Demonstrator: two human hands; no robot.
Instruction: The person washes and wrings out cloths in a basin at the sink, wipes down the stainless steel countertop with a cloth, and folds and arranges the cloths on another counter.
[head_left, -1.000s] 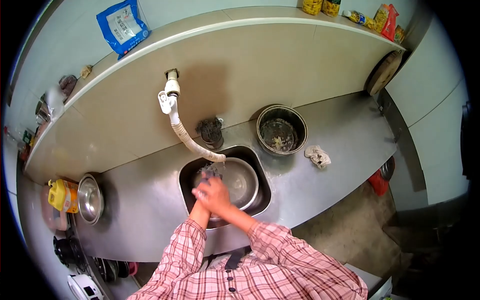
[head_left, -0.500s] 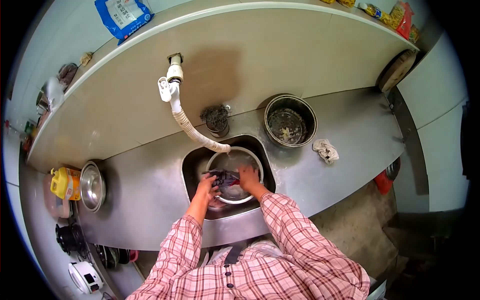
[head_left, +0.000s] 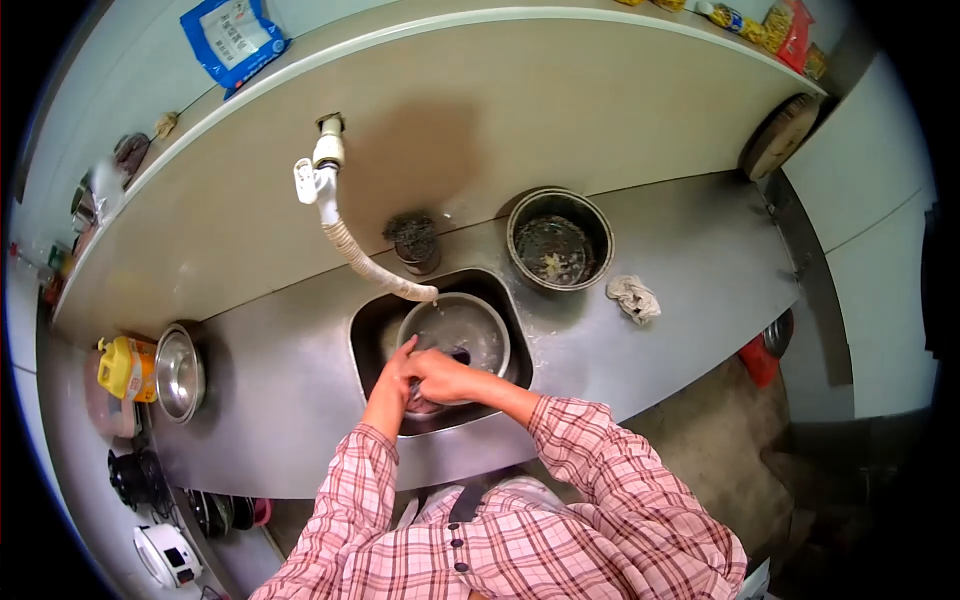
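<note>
My left hand (head_left: 392,375) and my right hand (head_left: 440,376) are pressed together over the lower left rim of a metal basin (head_left: 470,325). The basin stands in the steel sink (head_left: 375,335). A small part of a dark cloth (head_left: 460,356) shows beside my right hand, over the basin; most of it is hidden. My right hand's fingers are curled closed, and my left hand's fingers are largely covered by it. The ribbed hose (head_left: 365,262) from the wall tap ends above the basin's back rim.
Behind the sink stands a can with a dark scourer (head_left: 413,240). To its right are a dirty pot (head_left: 560,240) and a crumpled rag (head_left: 634,299). A steel bowl (head_left: 180,373) and a yellow jug (head_left: 127,370) are at far left.
My hands were apart over the basin with the dark cloth between them; they have come together at its lower left, and the cloth is now mostly covered. The view has shifted slightly.
</note>
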